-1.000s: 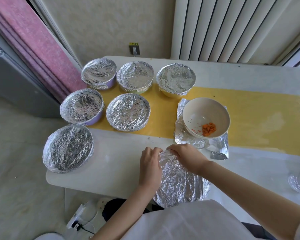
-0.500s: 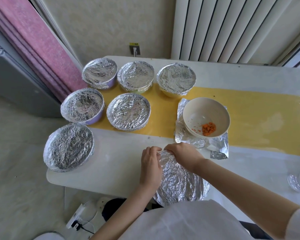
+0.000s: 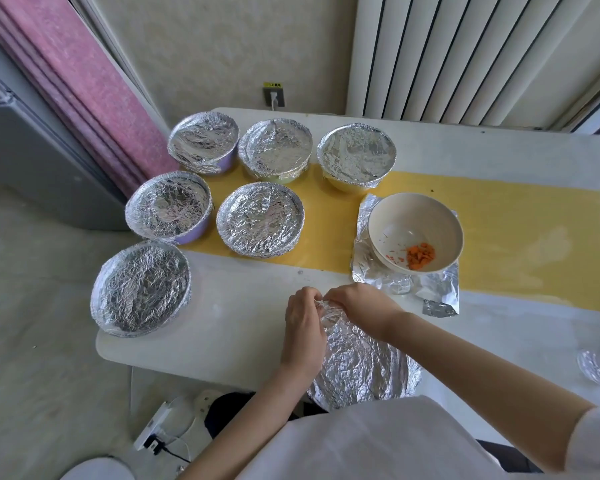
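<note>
L to mid: 6 foil-topped bowls look done. At the near edge of the table, my left hand & right hand both pinch the foil at the far rim of dish no. 7, fingers curled tight on it. Crimp is prob. part done. R: open bowl w/ orange bits sits on its foil sheet, not yet wrapped.

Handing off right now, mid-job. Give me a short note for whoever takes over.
Left hand: pinches the foil at the far rim of the near dish.
Right hand: pinches the same edge beside it.
Near dish: at the table's front edge, foil over its top.
Covered: six foil-topped bowls, behind left; the beige bowl sits open on a loose foil sheet.
Left: finish this rim; sealing or peeling, I cannot tell.
</note>
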### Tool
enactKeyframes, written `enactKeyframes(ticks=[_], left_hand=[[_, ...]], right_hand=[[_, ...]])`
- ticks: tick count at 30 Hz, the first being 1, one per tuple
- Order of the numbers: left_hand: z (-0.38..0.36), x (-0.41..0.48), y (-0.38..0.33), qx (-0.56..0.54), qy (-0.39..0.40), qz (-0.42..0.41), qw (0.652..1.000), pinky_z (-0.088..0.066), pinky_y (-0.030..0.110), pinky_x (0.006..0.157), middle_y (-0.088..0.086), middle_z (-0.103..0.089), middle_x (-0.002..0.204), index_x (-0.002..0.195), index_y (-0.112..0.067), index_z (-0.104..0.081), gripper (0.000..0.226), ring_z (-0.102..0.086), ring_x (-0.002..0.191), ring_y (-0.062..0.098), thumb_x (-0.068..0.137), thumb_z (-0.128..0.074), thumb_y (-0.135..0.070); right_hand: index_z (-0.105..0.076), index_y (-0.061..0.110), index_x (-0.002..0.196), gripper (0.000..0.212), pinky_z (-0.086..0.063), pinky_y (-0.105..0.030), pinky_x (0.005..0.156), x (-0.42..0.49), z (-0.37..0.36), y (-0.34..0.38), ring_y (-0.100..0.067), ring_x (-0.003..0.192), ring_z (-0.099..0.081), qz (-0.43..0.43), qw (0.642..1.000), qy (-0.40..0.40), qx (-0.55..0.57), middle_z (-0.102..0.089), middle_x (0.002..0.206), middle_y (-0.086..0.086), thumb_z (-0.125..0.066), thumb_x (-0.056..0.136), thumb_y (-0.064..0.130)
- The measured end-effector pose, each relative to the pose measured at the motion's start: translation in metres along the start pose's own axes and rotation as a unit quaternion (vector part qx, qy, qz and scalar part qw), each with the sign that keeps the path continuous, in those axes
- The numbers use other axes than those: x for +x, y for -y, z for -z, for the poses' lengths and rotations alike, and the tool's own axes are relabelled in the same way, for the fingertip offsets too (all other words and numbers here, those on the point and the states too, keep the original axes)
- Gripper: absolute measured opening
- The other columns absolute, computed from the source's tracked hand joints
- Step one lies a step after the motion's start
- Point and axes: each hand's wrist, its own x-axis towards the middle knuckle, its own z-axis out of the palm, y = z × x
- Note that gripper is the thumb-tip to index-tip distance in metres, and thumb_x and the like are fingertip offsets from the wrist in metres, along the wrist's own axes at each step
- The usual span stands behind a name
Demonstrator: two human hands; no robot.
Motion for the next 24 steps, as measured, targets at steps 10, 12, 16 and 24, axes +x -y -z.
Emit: enactKeyframes(ticks=[10,12,16,24], left_hand=[[-0.002,0.000,0.005,0.026,-0.003,0.024,0.999,-0.036,0.024,0.082,0.003,-0.052,0.102,0.106,-0.007,-0.058,0.018,-0.044,0.096,0.016,0.094,-0.045,-0.005],[-0.002,0.005,0.006,0.016,0.006,0.025,1.000,-0.036,0.022,0.082,0.003,-0.057,0.100,0.105,-0.006,-0.062,0.018,-0.045,0.096,0.017,0.095,-0.046,-0.006],[-0.002,0.008,0.008,0.011,0.002,0.015,1.000,-0.032,0.016,0.078,0.006,-0.060,0.093,0.099,-0.003,-0.065,0.017,-0.047,0.092,0.017,0.091,-0.051,0.000],[-0.007,0.009,0.010,0.024,-0.001,-0.004,1.000,-0.031,0.015,0.078,0.009,-0.060,0.089,0.098,0.000,-0.067,0.016,-0.050,0.089,0.021,0.089,-0.054,0.002]], right_hand=[[-0.064,0.013,0.118,0.028,-0.045,-0.031,0.083,-0.015,0.007,-0.007,-0.025,0.097,-0.063,-0.063,0.991,-0.046,0.106,-0.069,0.109,-0.007,-0.046,0.099,0.024],[-0.065,0.014,0.116,0.027,-0.047,-0.033,0.082,-0.015,0.006,-0.007,-0.026,0.094,-0.064,-0.066,0.991,-0.045,0.104,-0.070,0.105,-0.007,-0.047,0.099,0.023],[-0.069,0.011,0.102,0.022,-0.047,-0.036,0.071,-0.014,0.007,-0.011,-0.027,0.078,-0.062,-0.052,0.995,-0.040,0.076,-0.071,0.086,-0.009,-0.049,0.097,0.018],[-0.066,0.010,0.104,0.027,-0.050,-0.040,0.077,-0.009,0.015,-0.010,-0.026,0.083,-0.063,-0.060,0.996,0.031,0.058,-0.069,0.092,-0.009,-0.043,0.099,0.023]])
